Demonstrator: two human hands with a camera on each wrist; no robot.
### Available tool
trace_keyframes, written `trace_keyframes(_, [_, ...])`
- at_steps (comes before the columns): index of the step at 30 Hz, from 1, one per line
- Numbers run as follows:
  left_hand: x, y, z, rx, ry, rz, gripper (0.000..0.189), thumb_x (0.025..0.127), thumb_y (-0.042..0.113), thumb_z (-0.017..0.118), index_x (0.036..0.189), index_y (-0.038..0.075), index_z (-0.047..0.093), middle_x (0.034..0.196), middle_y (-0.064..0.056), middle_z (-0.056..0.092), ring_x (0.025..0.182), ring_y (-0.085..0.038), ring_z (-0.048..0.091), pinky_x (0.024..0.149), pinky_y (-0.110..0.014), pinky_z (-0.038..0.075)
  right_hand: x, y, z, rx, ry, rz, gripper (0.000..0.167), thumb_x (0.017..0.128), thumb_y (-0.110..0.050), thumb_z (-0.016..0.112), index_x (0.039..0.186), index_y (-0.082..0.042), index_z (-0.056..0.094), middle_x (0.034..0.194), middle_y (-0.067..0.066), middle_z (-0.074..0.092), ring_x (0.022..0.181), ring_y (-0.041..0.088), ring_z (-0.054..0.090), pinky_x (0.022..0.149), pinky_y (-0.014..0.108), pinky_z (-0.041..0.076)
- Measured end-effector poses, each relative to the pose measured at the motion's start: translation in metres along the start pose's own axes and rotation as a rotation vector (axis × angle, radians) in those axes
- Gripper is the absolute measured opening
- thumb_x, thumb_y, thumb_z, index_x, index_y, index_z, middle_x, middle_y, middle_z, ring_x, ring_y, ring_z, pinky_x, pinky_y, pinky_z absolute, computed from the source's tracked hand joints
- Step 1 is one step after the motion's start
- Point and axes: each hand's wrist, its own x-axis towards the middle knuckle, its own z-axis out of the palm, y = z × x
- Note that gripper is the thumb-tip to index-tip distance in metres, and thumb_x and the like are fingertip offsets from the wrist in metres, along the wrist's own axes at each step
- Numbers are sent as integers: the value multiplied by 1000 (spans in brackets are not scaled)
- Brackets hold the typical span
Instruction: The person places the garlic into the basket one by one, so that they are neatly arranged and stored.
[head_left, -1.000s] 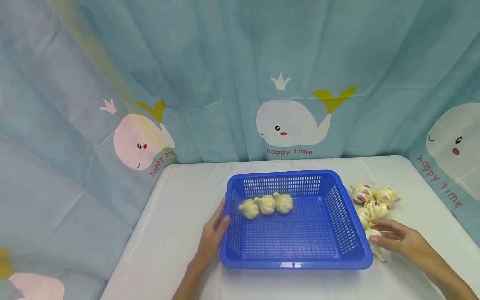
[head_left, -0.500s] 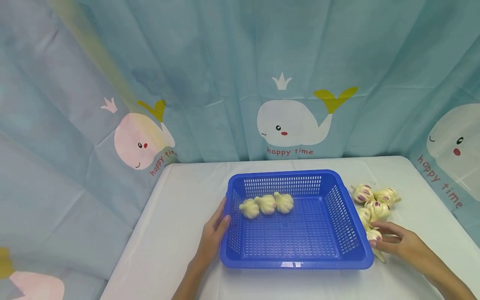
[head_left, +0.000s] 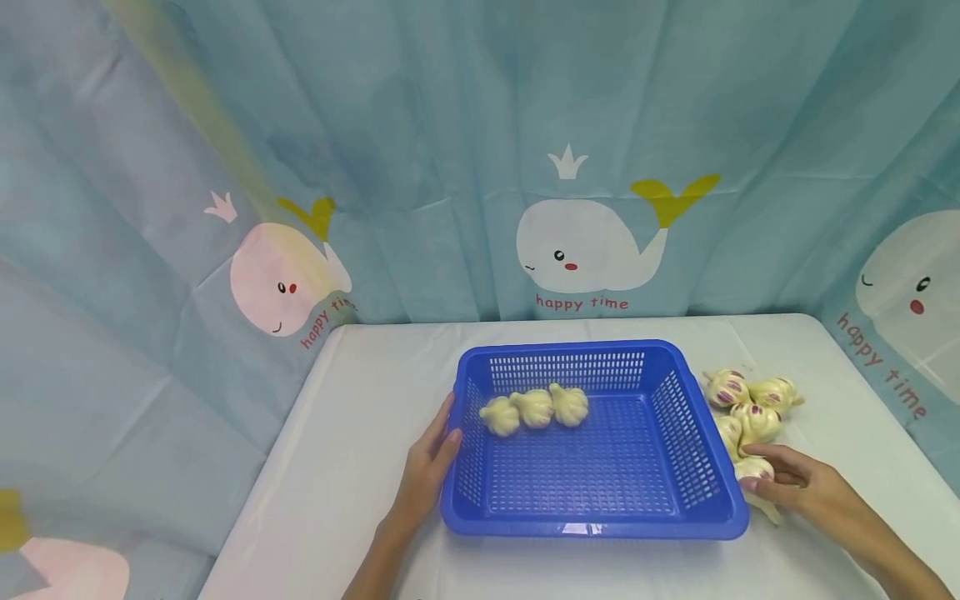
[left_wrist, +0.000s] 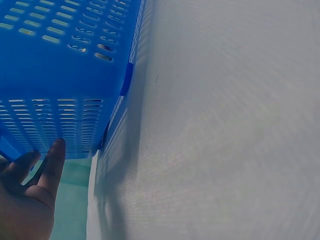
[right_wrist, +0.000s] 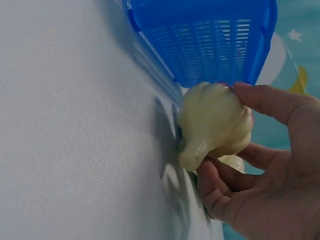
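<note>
The white table (head_left: 367, 425) is under the right grip (head_left: 813, 492). Past the grip, a blue-green curtain (head_left: 465, 117) hangs like a wall, with whales (head_left: 592, 237), crowns (head_left: 567, 167) and red words (head_left: 581, 302) saying "happy time". Far left of the grip, a pale yellow streak (head_left: 197, 100) slants down it.

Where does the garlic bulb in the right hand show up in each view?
Head: lower right, the garlic bulb in the right hand, just right of the blue basket.
Left wrist: not in it.
Right wrist: right of centre, at mid-height, the garlic bulb held by the thumb and fingers.
Shared landmark: the blue basket, at upper left in the left wrist view and at the top in the right wrist view.
</note>
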Motion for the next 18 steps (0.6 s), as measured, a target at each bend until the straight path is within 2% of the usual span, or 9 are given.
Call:
trace_keyframes(2, [0,0,0,-1,-1,-2,57,114,28,50,168,21,33,172,1,34,159,-19,31,122,-17,26,-1,0,-1,3,16,-14,78,103,-51,66,157,2,45,153,38,47,121,44,65,82,44,64])
trace_keyframes(4, [0,0,0,-2,-1,-5,57,113,27,50,168,20,33,172,1,34,159,-19,31,122,-17,26,-3,0,-3,8,39,-27,75,104,-49,64,155,2,46,152,36,49,112,20,67,77,34,60])
trace_keyframes(7, [-1,1,0,3,0,-7,57,114,27,49,168,20,33,172,0,34,159,-19,31,122,-16,26,-4,1,-7,22,71,-44,71,106,-46,63,154,4,47,152,37,48,99,-6,55,72,25,56])
trace_keyframes(10, [-1,1,0,7,2,-8,57,114,27,49,168,21,33,172,1,34,159,-18,31,122,-16,26,-3,1,-10,41,107,-49,71,105,-46,65,152,5,48,156,38,44,93,-19,46,72,21,55])
trace_keyframes(13, [-1,0,0,4,-1,-7,57,114,28,49,168,22,32,172,2,33,159,-17,30,122,-16,26,-3,3,-13,79,144,-60,66,102,-45,71,148,0,54,141,5,65,93,-21,48,71,18,53])
trace_keyframes(14, [-1,0,0,2,-2,-6,57,114,27,49,168,22,32,173,2,33,159,-17,30,122,-16,26,-3,3,-14,91,157,-63,65,101,-45,72,146,-1,55,134,-9,66,93,-22,47,71,16,52])
trace_keyframes(16, [-1,-1,0,2,-4,-2,57,114,27,49,168,22,32,173,2,33,159,-17,30,122,-16,26,-4,4,-15,121,185,-73,60,99,-43,76,141,-4,56,117,-33,57,94,-23,47,71,13,50])
trace_keyframes(17, [-1,-1,0,4,-5,-1,57,114,27,49,168,22,32,173,2,33,159,-16,30,122,-16,26,-4,4,-15,135,194,-76,58,98,-41,77,139,-6,56,112,-39,50,94,-21,48,70,12,50])
trace_keyframes(18, [-1,0,0,5,-4,-1,57,114,27,49,168,22,32,172,2,33,159,-16,30,122,-16,26,-4,3,-16,147,200,-77,57,98,-40,78,138,-6,54,111,-38,50,94,-20,49,70,12,50])
